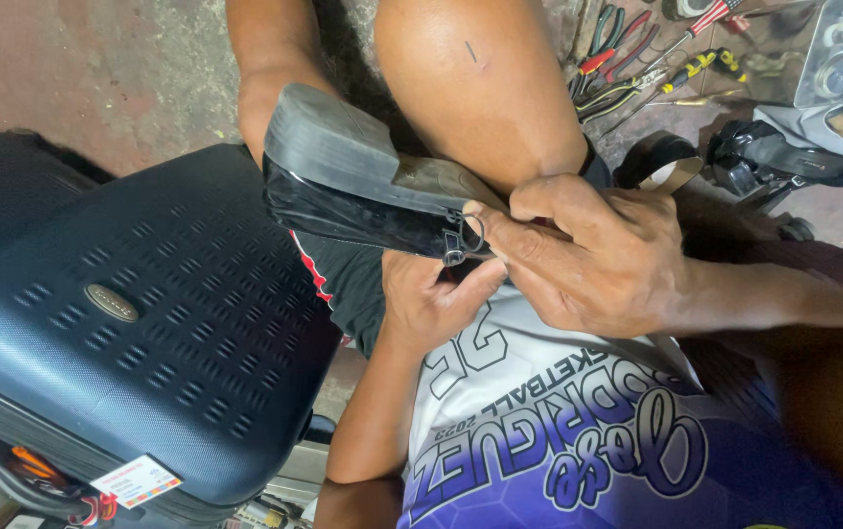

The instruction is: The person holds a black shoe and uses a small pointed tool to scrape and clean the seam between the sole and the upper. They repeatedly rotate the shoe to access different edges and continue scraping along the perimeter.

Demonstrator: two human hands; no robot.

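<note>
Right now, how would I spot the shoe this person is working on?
Start at the big dark blue suitcase on the left, then look just right of its top edge. There both hands, left hand and right hand, hold a glossy black shoe, sole up. Its thick grey block heel and small metal buckle mark it out.

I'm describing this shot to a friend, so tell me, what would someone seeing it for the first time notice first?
First, the black shoe with a thick grey sole, held sole-up at centre above the person's lap. The right hand pinches its small metal buckle, while the left hand supports it from beneath. Next, the big dark blue hard-shell suitcase filling the left side, then the pliers and screwdrivers scattered on the floor at upper right.
</note>
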